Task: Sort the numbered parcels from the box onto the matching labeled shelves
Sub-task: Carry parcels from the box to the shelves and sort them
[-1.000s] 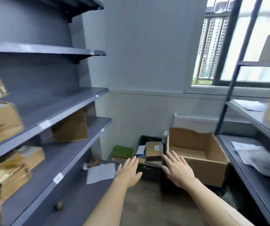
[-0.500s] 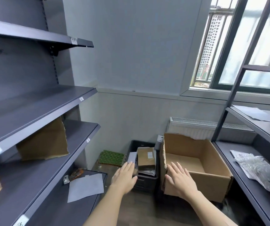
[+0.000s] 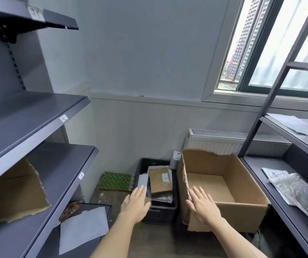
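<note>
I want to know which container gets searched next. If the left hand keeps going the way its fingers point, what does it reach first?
Probably the grey parcel in the black crate, just beyond the left hand; depth is uncertain.

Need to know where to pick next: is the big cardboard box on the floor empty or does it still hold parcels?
Empty as far as visible: the cardboard box shows only its bare floor. The near corner inside is hidden by its wall.
</note>
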The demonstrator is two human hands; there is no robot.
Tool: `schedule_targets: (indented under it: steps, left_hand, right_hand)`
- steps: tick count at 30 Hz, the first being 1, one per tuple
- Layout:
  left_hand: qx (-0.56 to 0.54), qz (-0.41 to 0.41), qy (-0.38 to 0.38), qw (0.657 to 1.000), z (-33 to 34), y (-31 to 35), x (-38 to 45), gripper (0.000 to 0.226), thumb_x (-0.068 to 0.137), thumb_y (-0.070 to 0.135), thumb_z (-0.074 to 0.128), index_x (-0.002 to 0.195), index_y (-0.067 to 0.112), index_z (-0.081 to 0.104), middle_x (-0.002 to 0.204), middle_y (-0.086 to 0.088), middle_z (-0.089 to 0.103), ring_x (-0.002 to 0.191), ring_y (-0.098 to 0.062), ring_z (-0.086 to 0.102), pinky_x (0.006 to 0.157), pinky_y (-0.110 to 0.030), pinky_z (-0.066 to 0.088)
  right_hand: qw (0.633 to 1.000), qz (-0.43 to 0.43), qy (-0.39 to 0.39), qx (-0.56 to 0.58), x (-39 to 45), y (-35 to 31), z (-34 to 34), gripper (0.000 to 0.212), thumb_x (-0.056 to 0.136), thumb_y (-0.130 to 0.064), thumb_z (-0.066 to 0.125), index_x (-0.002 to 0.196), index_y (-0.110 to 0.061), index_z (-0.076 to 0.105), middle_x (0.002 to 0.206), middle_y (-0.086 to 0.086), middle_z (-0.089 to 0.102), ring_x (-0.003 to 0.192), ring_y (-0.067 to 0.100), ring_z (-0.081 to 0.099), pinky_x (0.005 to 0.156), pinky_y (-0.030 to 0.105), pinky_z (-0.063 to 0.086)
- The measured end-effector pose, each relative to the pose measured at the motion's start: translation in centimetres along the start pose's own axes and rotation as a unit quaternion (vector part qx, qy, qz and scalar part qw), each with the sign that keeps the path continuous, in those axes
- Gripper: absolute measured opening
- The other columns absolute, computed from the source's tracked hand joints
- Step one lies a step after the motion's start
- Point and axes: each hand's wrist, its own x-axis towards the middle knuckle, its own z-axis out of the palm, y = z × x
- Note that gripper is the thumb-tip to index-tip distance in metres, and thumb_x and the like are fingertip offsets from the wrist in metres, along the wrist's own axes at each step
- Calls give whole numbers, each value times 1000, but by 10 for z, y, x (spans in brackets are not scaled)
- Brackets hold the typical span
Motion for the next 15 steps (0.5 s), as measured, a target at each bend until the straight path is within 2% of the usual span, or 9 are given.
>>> schedule_targets:
  steps: [2,3,4,6,7,15]
  left_hand:
    - [1,-1,-10,1000,0,-2,23,62,103,37,27,153,17,-3,160,4,-7,147,-13,-5,119,-35,4]
    - [3,-3,-12,1000,-2,-3,36,62,103,37,27,153,17,-3,160,4,-7,147,-13,-4,119,-34,4]
    - [3,-6,-12,1000,-4,-6,51,62,103,37,27,153,16,-2,160,3,-7,147,-13,-4,120,-35,4]
    - [5,-13,-10,1000,-10,-10,81,63,103,38,28,153,15,-2,160,2,-6,147,-14,-3,120,-35,5]
    - [7,-20,-10,1000,-15,-12,97,63,102,37,28,153,14,-2,160,2,-6,147,-14,-3,120,-35,5]
    - [-7,-71,-5,997,-52,-18,228,62,102,38,28,153,15,0,160,3,-4,147,-13,-1,120,-35,7]
  right_hand:
    - [1000,2,-6,20,26,6,0,111,64,-80,-25,153,-23,9,160,-2,0,148,17,-3,118,36,5]
    - [1000,9,-8,19,40,9,-1,122,54,-81,-31,153,-22,9,160,-2,1,148,17,-3,118,36,6]
    - [1000,7,-6,24,57,12,-1,112,64,-81,-24,153,-22,9,160,-2,1,148,17,-3,118,36,6]
    - [1000,0,0,26,89,17,-2,66,97,-57,7,153,-22,8,160,-1,1,148,17,-4,119,35,5]
    - [1000,-6,1,28,106,19,-3,58,101,-47,15,153,-22,7,160,-1,0,148,17,-4,119,35,4]
    - [999,-31,-30,28,247,47,-11,55,103,-43,18,153,-22,8,160,-1,1,148,17,-4,119,35,4]
